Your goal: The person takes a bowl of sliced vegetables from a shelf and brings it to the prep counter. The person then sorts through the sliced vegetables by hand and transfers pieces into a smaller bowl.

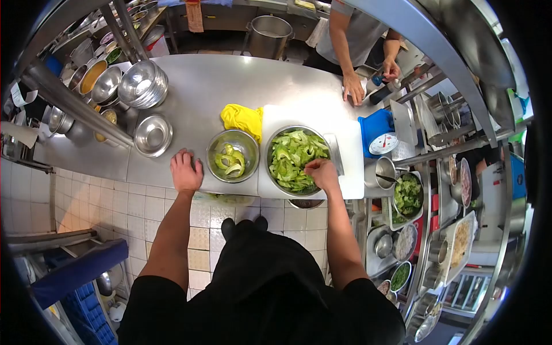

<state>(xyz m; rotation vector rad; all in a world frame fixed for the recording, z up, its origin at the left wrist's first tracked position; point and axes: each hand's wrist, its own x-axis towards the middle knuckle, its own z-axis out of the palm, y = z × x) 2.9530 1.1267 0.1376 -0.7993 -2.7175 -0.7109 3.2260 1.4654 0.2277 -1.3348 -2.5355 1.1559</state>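
My left hand (186, 171) lies flat on the steel counter (195, 80), fingers spread, just left of a metal bowl (233, 133) with a few pale green pieces (230, 160) in it. My right hand (322, 173) reaches over the right rim of a larger metal bowl (277, 187) filled with cut green leaves (294, 152). Its fingertips are drawn together at the leaves; what they pinch, if anything, is too small to tell. The large bowl stands on a white cutting board (351, 172). A knife (333, 152) lies on the board beside the bowl. Behind the smaller bowl is a yellow cloth (241, 117).
Across the counter, a co-worker's hands (353, 87) are near bottles (385, 91). A blue scale (376, 129) stands right of the board. Stacked metal bowls (144, 83) are at the left. Shelves with food trays (407, 195) run along the right, and metal posts (86, 103) frame the counter.
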